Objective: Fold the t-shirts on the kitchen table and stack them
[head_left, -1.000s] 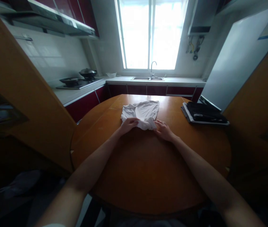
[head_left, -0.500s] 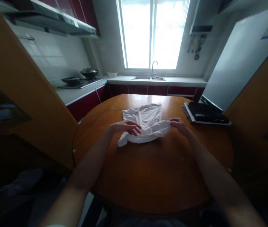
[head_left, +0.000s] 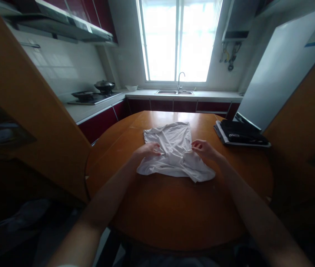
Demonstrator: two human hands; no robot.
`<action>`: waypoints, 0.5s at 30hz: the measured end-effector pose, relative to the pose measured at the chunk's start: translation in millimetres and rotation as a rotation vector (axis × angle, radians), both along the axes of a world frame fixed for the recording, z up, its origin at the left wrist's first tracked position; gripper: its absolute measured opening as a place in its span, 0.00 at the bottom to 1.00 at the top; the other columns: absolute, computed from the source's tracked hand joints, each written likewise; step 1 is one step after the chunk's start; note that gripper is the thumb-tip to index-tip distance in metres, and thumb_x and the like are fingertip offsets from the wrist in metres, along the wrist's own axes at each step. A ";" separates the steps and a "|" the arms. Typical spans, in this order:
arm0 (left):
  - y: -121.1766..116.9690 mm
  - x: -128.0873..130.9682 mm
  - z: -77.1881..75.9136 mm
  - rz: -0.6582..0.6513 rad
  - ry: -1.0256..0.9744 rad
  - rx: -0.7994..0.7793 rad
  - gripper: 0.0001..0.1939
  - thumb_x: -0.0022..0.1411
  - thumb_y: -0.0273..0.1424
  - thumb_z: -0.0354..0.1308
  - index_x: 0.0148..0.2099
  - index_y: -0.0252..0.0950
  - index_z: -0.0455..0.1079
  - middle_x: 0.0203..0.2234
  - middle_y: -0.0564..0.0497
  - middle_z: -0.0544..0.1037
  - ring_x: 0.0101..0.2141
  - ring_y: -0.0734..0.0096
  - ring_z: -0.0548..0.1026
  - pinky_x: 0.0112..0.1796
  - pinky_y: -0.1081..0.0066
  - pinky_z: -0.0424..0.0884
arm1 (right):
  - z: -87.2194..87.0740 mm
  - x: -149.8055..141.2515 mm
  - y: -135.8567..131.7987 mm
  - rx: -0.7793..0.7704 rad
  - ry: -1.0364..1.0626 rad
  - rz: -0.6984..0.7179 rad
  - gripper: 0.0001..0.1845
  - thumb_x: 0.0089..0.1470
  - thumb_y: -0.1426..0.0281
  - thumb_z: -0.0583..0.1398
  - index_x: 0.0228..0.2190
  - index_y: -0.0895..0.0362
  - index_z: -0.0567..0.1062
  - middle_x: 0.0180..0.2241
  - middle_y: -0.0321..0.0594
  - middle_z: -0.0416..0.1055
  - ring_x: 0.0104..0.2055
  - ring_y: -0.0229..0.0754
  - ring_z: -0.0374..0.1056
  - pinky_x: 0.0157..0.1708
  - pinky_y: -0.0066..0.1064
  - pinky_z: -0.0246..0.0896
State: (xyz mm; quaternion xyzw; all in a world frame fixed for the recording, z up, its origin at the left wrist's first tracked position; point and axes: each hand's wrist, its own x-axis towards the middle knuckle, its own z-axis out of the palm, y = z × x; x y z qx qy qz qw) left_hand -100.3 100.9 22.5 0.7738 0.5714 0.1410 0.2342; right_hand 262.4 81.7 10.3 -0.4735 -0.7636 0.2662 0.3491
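A white shirt (head_left: 171, 152) lies wrinkled on the wooden table (head_left: 174, 211), its near part spread wider to both sides. On its left side my left hand (head_left: 148, 149) has curled fingers pinching the cloth. Opposite, my right hand (head_left: 204, 149) pinches the shirt's right edge between thumb and fingers, just above a bunched, sleeve-like part. The fingertips of both hands are partly lost in the folds.
A stack of folded dark clothes (head_left: 241, 133) with a white layer sits at the table's right. Beyond the table are a counter with a sink (head_left: 174, 92), a stove with pans (head_left: 104, 87), and a fridge (head_left: 274, 74) on the right.
The shirt's near edge, earlier lifted and folded over, now lies spread towards me and to the right. My right hand has moved left along the cloth; my left hand has closed on it.
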 end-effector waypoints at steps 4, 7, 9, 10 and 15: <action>1.2 2.6 -6.0 -0.004 0.030 0.030 0.18 0.46 0.39 0.71 0.39 0.37 0.78 0.30 0.50 0.80 0.29 0.67 0.75 0.27 0.74 0.65 | -10.4 -28.3 -7.9 0.080 -0.175 0.105 0.15 0.49 0.70 0.64 0.41 0.55 0.82 0.32 0.39 0.76 0.29 0.37 0.66 0.31 0.27 0.59; 8.5 -7.8 -7.0 0.014 -0.039 -0.059 0.14 0.46 0.39 0.70 0.30 0.34 0.77 0.22 0.49 0.77 0.23 0.68 0.73 0.24 0.73 0.63 | -6.2 -16.5 -3.6 0.056 -0.141 0.018 0.10 0.51 0.72 0.61 0.35 0.57 0.83 0.26 0.38 0.74 0.27 0.38 0.66 0.29 0.27 0.59; 14.7 -19.4 -4.7 0.056 -0.135 -0.096 0.14 0.46 0.39 0.69 0.26 0.33 0.75 0.19 0.48 0.76 0.22 0.68 0.73 0.23 0.74 0.63 | -2.9 3.1 5.6 0.089 -0.010 -0.086 0.09 0.49 0.71 0.60 0.31 0.58 0.81 0.27 0.40 0.76 0.29 0.40 0.67 0.30 0.28 0.61; 17.7 -26.2 -2.8 0.110 -0.201 -0.090 0.14 0.46 0.39 0.69 0.26 0.33 0.75 0.19 0.48 0.76 0.22 0.68 0.73 0.23 0.74 0.64 | -2.2 14.8 10.8 0.104 0.071 -0.166 0.09 0.47 0.71 0.60 0.29 0.58 0.80 0.28 0.40 0.76 0.29 0.40 0.68 0.30 0.28 0.62; 25.7 -68.5 4.0 0.562 -0.357 0.064 0.16 0.55 0.41 0.61 0.23 0.35 0.70 0.16 0.49 0.72 0.21 0.68 0.72 0.22 0.74 0.63 | -13.9 68.3 27.1 0.058 0.349 -0.668 0.07 0.40 0.71 0.55 0.23 0.57 0.74 0.20 0.37 0.69 0.24 0.40 0.65 0.26 0.29 0.62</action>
